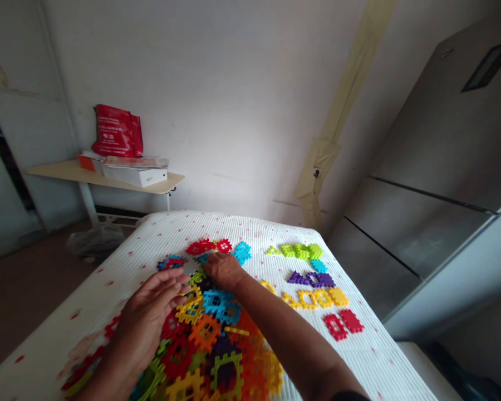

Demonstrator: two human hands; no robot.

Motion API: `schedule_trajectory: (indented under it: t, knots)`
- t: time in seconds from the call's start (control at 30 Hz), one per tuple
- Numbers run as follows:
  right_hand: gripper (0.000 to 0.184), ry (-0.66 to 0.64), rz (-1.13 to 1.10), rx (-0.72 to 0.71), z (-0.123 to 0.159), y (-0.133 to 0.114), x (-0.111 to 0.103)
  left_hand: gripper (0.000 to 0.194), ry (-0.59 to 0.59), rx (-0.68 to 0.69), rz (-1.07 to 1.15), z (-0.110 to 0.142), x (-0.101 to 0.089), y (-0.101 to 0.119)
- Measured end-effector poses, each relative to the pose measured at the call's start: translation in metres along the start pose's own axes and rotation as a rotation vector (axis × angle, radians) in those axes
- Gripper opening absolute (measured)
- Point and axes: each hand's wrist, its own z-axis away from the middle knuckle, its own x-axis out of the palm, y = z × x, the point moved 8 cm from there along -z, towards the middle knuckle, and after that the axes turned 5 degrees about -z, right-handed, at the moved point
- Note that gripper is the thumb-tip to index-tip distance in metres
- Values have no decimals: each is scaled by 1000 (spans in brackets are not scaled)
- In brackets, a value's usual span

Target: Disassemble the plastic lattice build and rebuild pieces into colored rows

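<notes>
A heap of interlocking plastic waffle blocks (pixel 206 334) in many colours covers the near middle of a white ribbed mattress (pixel 150 239). My right hand (pixel 223 270) rests on top of the heap's far end, fingers curled down over small green and blue pieces. My left hand (pixel 150 312) stands with fingers spread, touching the yellow and blue blocks at the heap's left side. To the right lie sorted groups: lime green blocks (pixel 298 252), purple blocks (pixel 311 279), yellow blocks (pixel 315 298) and red blocks (pixel 340 324).
A tall grey refrigerator (pixel 421 195) stands beyond the mattress's right edge. A narrow wooden shelf (pixel 104 178) holds a red bag and a white box against the back wall. A plastic bag (pixel 95 240) lies on the brown floor at the left.
</notes>
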Motion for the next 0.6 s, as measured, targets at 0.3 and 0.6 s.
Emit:
schedule_trajectory:
  t: [0.3, 0.6]
  knots:
    - [18, -19, -56, 127, 5, 11, 9, 45, -15, -31, -11, 0, 4, -2]
    - [16, 32, -28, 120, 9, 6, 13, 47, 12, -36, -16, 3, 4, 0]
